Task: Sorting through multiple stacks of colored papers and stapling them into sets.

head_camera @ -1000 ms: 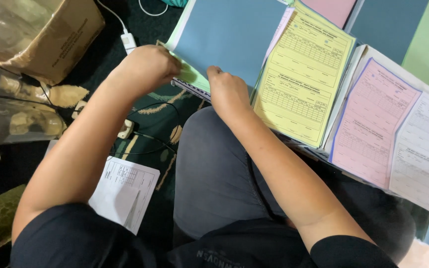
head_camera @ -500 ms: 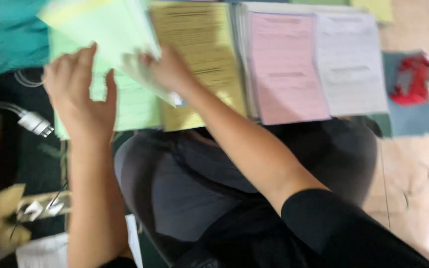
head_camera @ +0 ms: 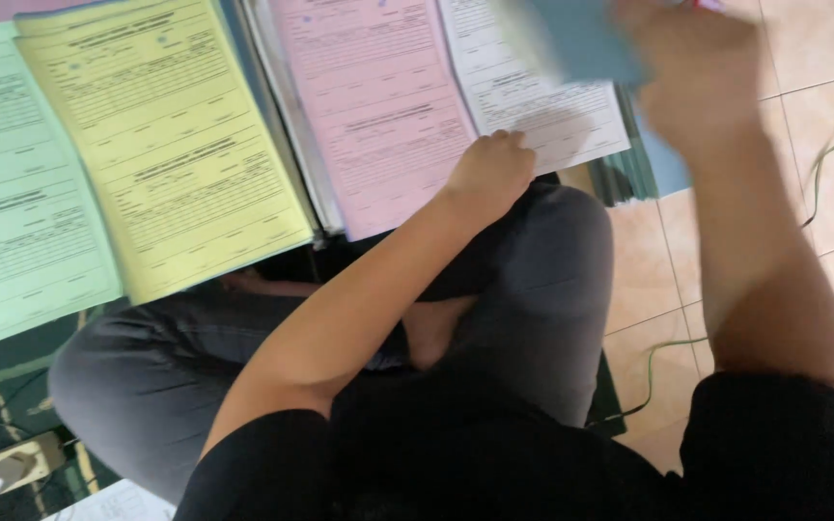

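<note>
hidden stuff: right hand (head_camera: 692, 82) is a motion-blurred smear at about 1 o'clock, so honestly can't tell how far its fingers are spread. It looks to have a blue sheet (head_camera: 581, 39) pinched, but the sheet is blurred and cut off by the top edge.
more hidden: green form stack (head_camera: 21, 183) runs off the frame at 9 o'clock, and the pink form stack (head_camera: 374, 106) and yellow form stack (head_camera: 161, 145) are clipped at 12.
left hand: left hand (head_camera: 489, 174) is curled into a loose fist with knuckles down, holding nothing that I can see, and pressing on the paper.
where the paper is: white form stack (head_camera: 542, 106) sits at roughly 12 to 1 o'clock; the left hand rests on its lower-left corner, right at the seam with the pink stack. The blue sheet hovers over its top right.
edges: four stacks lie side by side, edges nearly touching, over the person's crossed legs in grey trousers (head_camera: 533, 299).
open room: bare tiled floor (head_camera: 822, 154) at 3 o'clock, with a thin green cable (head_camera: 827, 154) trailing across it.
</note>
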